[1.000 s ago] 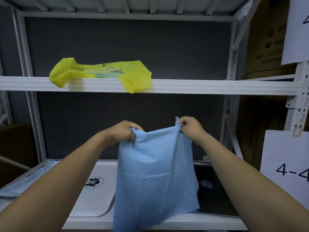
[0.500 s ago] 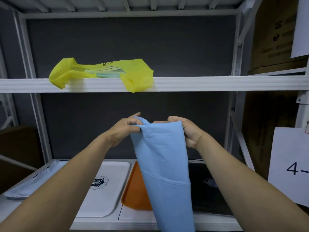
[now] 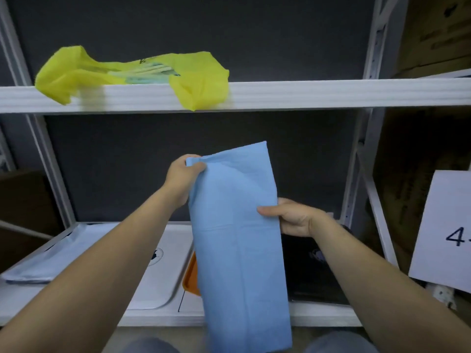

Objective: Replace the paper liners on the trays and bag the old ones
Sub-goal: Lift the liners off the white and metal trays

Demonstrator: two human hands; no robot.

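A folded blue paper liner (image 3: 239,238) hangs as a long strip between two raised hands. The left hand (image 3: 182,178) pinches its top left corner; the right hand (image 3: 293,220) grips its right edge lower down, thumb in front.

Behind it, on the lower shelf (image 3: 158,314), sit a white tray (image 3: 163,276), an orange tray (image 3: 191,278) and a black tray (image 3: 313,271) — none shows a liner, so relining seems still ahead.

Up on the upper shelf (image 3: 331,94) lies a yellow bag (image 3: 198,82) with pale sheets inside — bagging looks partly done.

Left hand (image 3: 182,178), right hand (image 3: 293,220) and both forearms (image 3: 107,263) are bare; grey-blue trousers (image 3: 339,344) cover the knees (image 3: 153,346).
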